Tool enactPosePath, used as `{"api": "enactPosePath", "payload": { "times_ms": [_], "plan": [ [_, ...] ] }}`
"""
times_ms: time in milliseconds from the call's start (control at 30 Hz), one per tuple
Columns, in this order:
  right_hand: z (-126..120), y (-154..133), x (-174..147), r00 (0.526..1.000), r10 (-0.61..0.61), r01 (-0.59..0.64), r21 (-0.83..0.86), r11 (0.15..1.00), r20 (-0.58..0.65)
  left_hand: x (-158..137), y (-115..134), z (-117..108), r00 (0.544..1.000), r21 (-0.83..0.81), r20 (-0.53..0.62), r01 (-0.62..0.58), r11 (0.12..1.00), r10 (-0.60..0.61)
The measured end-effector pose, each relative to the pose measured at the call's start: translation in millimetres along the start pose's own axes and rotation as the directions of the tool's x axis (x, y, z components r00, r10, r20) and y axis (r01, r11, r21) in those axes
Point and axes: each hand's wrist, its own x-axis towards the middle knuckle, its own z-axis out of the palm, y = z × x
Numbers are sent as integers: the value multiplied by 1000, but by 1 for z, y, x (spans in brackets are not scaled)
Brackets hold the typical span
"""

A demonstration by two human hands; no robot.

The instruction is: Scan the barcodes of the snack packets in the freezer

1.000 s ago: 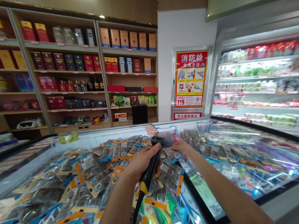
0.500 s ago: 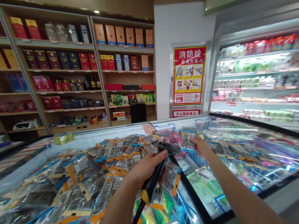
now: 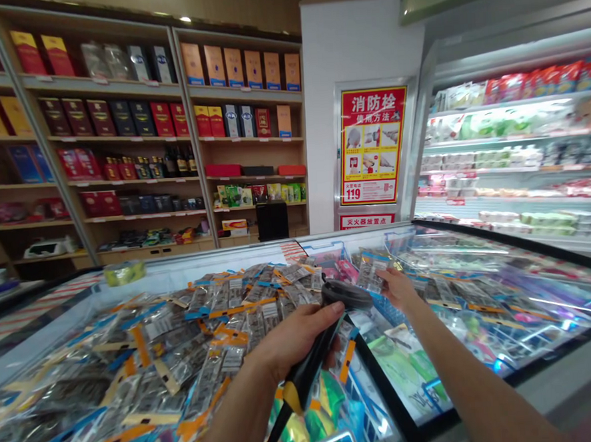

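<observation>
A black handheld barcode scanner (image 3: 309, 370) with a yellow collar and a cable is wrapped in my left hand (image 3: 302, 337). Its head points right, toward a small clear packet (image 3: 371, 270) with a blue edge. My right hand (image 3: 397, 287) pinches that packet by its right side, above the freezer. Many similar packets (image 3: 221, 312) with orange and blue strips lie heaped over the glass on the left. The fingers of my left hand under the handle are partly hidden.
A chest freezer's dark dividing frame (image 3: 386, 389) runs between its glass tops. More packets (image 3: 470, 297) lie on the right side. A roll of tape (image 3: 124, 273) sits at the back left. Behind stand wooden shelves (image 3: 250, 142) of boxes and a lit refrigerated display (image 3: 515, 142).
The scanner and my left hand have shifted slightly right, so the scanner head is closer to the packet. The packet in my right hand has tilted a little.
</observation>
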Motion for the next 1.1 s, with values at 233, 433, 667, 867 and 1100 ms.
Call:
{"api": "enactPosePath", "payload": {
  "times_ms": [233, 433, 667, 867, 1100],
  "plan": [
    [-1, 0, 0, 1000, 12, -12, 36, 999, -7, 4, -5, 0, 999, -8, -20, 26, 1000, -26],
    [1, -2, -2, 1000, 16, -15, 60, 998, -20, 7, -7, 1, 1000, -30, -2, 0, 1000, 0],
    [2, 0, 3, 998, 9, -2, 94, 996, -66, 12, -11, 0, 999, -91, 7, 32, 995, -31],
    [3, 1, 4, 998, -8, 14, 100, 995, -65, 15, -13, 2, 998, -196, 12, 65, 978, -64],
    [3, 2, 4, 997, -44, 46, 30, 999, -60, 16, -16, 3, 998, -239, 48, 56, 969, -46]
  ]
}}
